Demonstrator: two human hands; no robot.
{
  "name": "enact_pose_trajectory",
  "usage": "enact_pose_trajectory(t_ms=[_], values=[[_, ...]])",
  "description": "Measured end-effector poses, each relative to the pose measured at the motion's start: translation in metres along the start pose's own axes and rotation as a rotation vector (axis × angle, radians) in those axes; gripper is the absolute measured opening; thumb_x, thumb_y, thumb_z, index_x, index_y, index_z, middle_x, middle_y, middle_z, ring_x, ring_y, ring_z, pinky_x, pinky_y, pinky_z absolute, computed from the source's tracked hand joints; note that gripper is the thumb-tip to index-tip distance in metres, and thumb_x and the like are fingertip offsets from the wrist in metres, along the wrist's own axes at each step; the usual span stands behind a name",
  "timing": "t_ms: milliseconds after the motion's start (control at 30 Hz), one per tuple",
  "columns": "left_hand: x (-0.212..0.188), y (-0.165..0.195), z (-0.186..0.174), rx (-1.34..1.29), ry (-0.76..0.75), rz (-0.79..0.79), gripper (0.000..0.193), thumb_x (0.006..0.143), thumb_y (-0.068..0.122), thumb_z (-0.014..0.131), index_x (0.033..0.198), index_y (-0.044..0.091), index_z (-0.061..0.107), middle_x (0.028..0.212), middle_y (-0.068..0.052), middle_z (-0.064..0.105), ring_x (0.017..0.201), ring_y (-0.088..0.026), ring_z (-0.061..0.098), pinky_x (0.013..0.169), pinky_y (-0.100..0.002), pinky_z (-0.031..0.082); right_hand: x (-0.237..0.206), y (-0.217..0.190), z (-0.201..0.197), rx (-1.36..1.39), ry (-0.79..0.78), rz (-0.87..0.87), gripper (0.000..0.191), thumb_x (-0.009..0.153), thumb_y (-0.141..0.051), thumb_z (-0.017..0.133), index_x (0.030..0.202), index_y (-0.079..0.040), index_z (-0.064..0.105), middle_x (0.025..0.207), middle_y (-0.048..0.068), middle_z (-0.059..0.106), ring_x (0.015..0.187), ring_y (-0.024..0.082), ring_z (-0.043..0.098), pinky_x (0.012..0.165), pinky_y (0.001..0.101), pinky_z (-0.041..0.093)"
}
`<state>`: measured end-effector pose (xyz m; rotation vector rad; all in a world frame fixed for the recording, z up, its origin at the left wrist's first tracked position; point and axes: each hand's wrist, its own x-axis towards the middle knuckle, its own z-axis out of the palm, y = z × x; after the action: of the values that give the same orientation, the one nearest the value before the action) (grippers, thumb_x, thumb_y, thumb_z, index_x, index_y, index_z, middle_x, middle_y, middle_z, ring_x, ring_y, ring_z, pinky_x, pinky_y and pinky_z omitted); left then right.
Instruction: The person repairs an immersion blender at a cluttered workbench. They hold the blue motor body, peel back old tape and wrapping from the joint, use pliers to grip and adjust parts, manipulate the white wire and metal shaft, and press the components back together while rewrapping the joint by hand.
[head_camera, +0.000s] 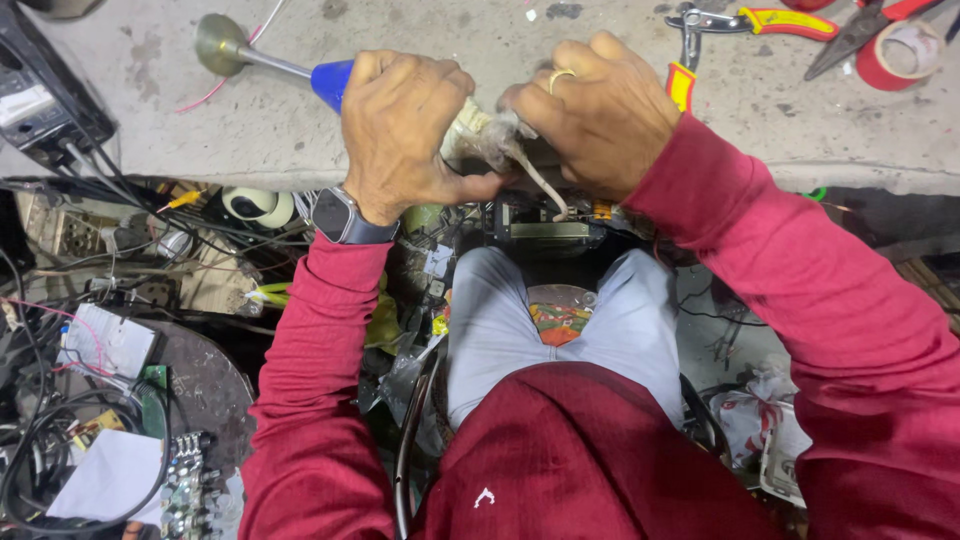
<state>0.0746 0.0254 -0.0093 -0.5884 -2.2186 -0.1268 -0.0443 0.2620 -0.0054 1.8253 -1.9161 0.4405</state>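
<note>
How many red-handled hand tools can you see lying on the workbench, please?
2: pliers with red-and-yellow handles at the top edge right of the right hand, and red-handled cutters beside the tape roll. Others may be hidden.

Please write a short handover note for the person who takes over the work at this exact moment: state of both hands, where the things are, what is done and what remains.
Left hand: grip closed around a pale wrapped bundle at the workbench edge.
Right hand: fingers pinch the same bundle from the other side; a pale cable hangs down from it.
Nearby: blue-handled tool behind the left hand; pliers and red tape roll at the far right of the bench.
Done: bundle is held in both hands.
Left: cannot tell how far the wrapping has come; check the bundle itself.
</note>
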Motion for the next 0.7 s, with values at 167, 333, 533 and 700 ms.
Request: enact_pose_trajectory(t_ms=[167, 333, 533, 700], values=[[-0.005, -0.004, -0.001, -0.025, -0.002, 0.034, 0.076, 0.062, 0.06, 0.091, 0.108, 0.006, 0.062, 0.104, -0.006, 0.064, 0.094, -0.027, 0.064, 0.089, -0.044, 0.043, 0.0, -0.034, -0.008, -0.004, 0.11, 0.114, 0.024, 0.093, -0.015, 0.074, 0.113, -0.004, 0.067, 0.083, 0.007, 0.064, 0.09, 0.027, 0.06, 0.078, 0.0411, 0.045], [-0.006, -0.007, -0.001, -0.024, 0.014, 0.053, 0.078, 0.062, 0.063, 0.089, 0.107, 0.005, 0.063, 0.104, -0.007, 0.064, 0.094, -0.027, 0.062, 0.087, -0.044, 0.041, -0.008, -0.032, -0.006, 0.0, 0.025, 0.209, 0.014, 0.089, -0.007, 0.07, 0.101, -0.005, 0.064, 0.073, 0.006, 0.059, 0.08, 0.028, 0.059, 0.076, 0.0412, 0.046], [-0.009, -0.016, -0.001, -0.076, -0.023, 0.031, 0.071, 0.059, 0.053, 0.089, 0.105, 0.006, 0.063, 0.101, -0.006, 0.063, 0.096, -0.027, 0.062, 0.087, -0.043, 0.04, -0.029, -0.069, -0.019, 0.105, 0.076, 0.377, 0.011, 0.093, -0.002, 0.073, 0.09, -0.004, 0.063, 0.071, 0.011, 0.056, 0.072, 0.032, 0.057, 0.066, 0.0439, 0.044], [0.001, -0.024, 0.003, 0.059, -0.086, -0.046, 0.058, 0.07, 0.046, 0.085, 0.11, 0.008, 0.066, 0.1, -0.007, 0.065, 0.091, -0.03, 0.062, 0.08, -0.043, 0.042, -0.095, -0.1, -0.078, 0.271, 0.179, 0.817, 0.017, 0.109, -0.008, 0.065, 0.099, 0.006, 0.067, 0.077, 0.015, 0.061, 0.067, 0.024, 0.059, 0.066, 0.0335, 0.046]])
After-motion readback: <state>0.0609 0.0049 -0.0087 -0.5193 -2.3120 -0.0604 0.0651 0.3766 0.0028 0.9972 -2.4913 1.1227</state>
